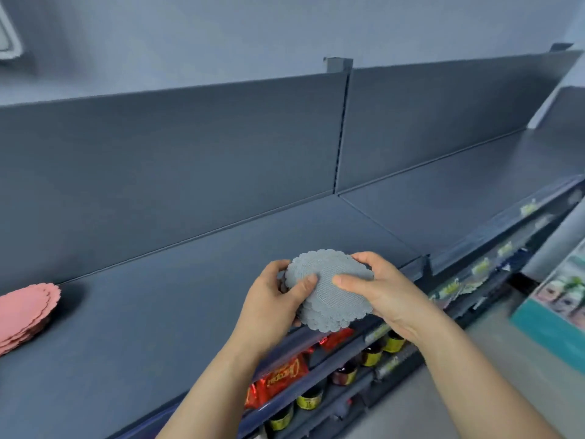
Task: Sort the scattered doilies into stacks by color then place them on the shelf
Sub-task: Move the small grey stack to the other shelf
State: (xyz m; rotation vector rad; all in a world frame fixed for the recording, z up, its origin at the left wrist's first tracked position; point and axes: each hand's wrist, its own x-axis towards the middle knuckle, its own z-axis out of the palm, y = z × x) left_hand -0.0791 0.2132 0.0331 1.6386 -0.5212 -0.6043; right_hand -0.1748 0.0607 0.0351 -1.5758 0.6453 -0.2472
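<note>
A stack of grey round doilies [329, 299] with scalloped edges is held over the front edge of the top shelf [196, 280]. My left hand [272, 299] grips the stack's left side, thumb on top. My right hand [383, 289] grips its right side, thumb pressed on the top doily. A stack of pink doilies [23, 312] lies on the same shelf at the far left, partly cut off by the frame edge.
The dark grey shelf has an upright back panel [190, 147] and continues to the right past a divider [424, 264]. Lower shelves hold red snack bags [285, 375] and dark jars with yellow labels [372, 356]. A teal box [557, 312] stands at right.
</note>
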